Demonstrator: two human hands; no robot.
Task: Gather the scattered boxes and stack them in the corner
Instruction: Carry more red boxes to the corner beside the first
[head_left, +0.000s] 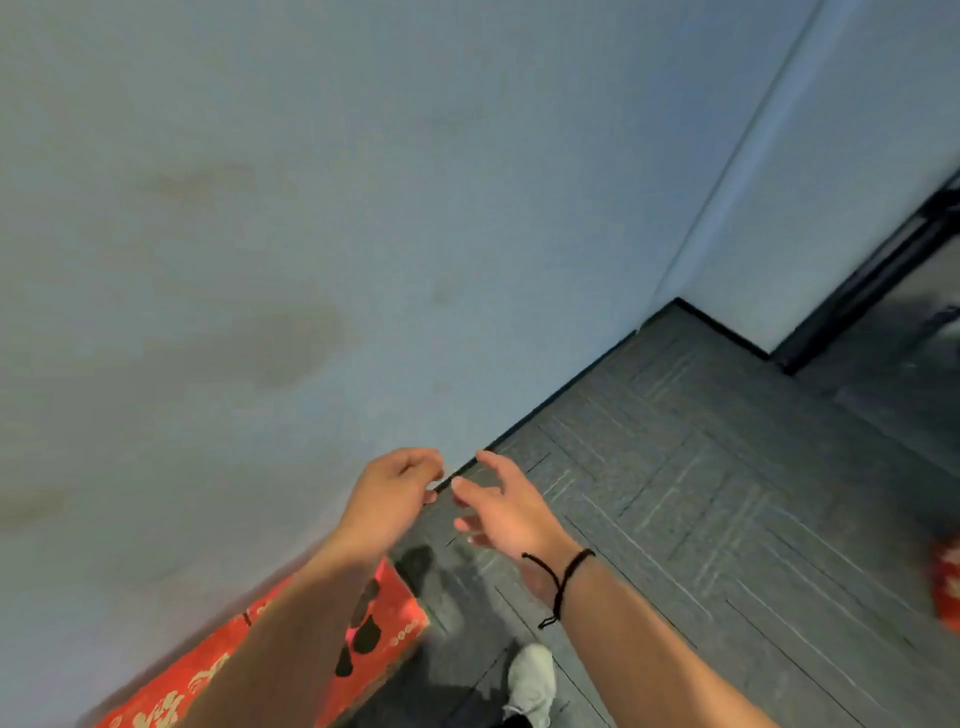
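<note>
A red box (387, 636) with gold and black print lies on the floor against the wall at the bottom left, partly hidden by my left forearm. My left hand (387, 499) hovers above and beyond it, fingers loosely curled, holding nothing. My right hand (501, 512), with a black cord on the wrist, is beside the left one, its fingers relaxed and spread, empty. Another red thing (948, 584), blurred, shows at the right edge of the floor.
A pale blue-grey wall (311, 234) fills the left and top. It meets a second wall at a corner (675, 301) further ahead. Dark grey carpet tiles (727, 493) cover the floor. A dark door frame (883, 270) stands at the right. My white shoe (530, 686) is at the bottom.
</note>
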